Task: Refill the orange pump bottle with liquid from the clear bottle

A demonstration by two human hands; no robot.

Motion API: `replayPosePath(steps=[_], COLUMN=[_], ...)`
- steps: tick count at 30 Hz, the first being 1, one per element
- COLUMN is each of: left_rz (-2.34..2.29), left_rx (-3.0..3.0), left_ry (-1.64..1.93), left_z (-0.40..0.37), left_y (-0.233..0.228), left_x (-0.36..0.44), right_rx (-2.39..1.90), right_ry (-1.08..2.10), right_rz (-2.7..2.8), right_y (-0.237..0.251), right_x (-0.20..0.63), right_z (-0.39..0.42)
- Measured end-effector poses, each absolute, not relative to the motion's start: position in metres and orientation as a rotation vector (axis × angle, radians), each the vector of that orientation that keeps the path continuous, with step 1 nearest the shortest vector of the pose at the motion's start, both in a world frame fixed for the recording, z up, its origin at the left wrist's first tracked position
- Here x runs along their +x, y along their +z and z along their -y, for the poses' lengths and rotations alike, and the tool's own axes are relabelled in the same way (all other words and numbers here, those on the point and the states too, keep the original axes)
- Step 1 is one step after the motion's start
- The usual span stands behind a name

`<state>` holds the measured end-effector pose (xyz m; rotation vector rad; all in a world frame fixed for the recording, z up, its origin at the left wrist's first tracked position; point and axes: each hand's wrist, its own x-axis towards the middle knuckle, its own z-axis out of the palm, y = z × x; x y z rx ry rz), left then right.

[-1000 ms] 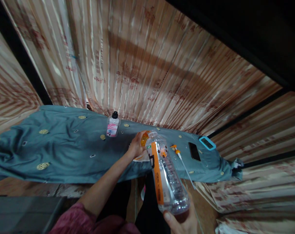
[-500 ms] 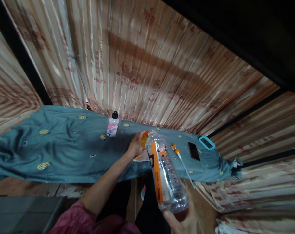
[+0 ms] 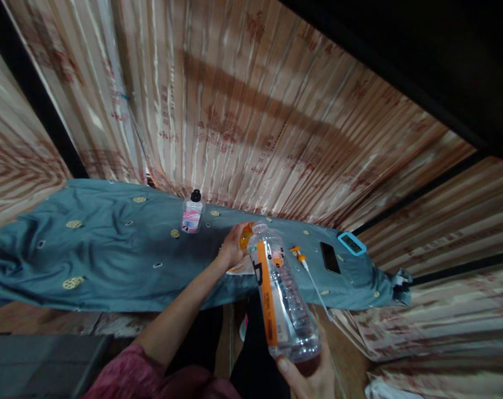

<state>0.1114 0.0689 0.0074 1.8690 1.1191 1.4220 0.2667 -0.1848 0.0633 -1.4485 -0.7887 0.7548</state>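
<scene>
Near you, low in the scene, your right hand [image 3: 312, 377] cups the base of a clear water bottle [image 3: 280, 293], tilted and nearly empty; your left hand [image 3: 231, 249] grips its orange cap [image 3: 246, 235] over the teal cloth [image 3: 110, 255]. A small capped bottle [image 3: 192, 213] stands farther left.

1. Teal cloth [image 3: 102, 260], creased and dotted with gold rounds, spread over the whole table.
2. Small bottle [image 3: 192, 213] with black cap and pink label, upright at the table's far edge, near the middle.
3. Syringe [image 3: 307, 269] with orange parts, flat on the cloth toward the right end, its thin tip reaching past the near edge.
4. Dark phone [image 3: 330, 257], flat, just right of the syringe.
5. Timer [image 3: 352, 243] in a blue frame, at the far right corner, near the phone.
6. Striped curtain [image 3: 251, 111] hanging behind the table's far edge.
</scene>
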Motion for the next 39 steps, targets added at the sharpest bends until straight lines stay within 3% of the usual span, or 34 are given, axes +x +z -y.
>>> replayPosePath(steps=[39], left_rz=[-1.114], left_rx=[1.837], left_ry=[1.426], left_z=[-0.0684], left_y=[0.0070], left_x=[0.1121], right_rx=[-1.535], right_ry=[0.669], right_rz=[0.924], right_y=[0.0689], right_x=[0.2664], right_z=[0.1875])
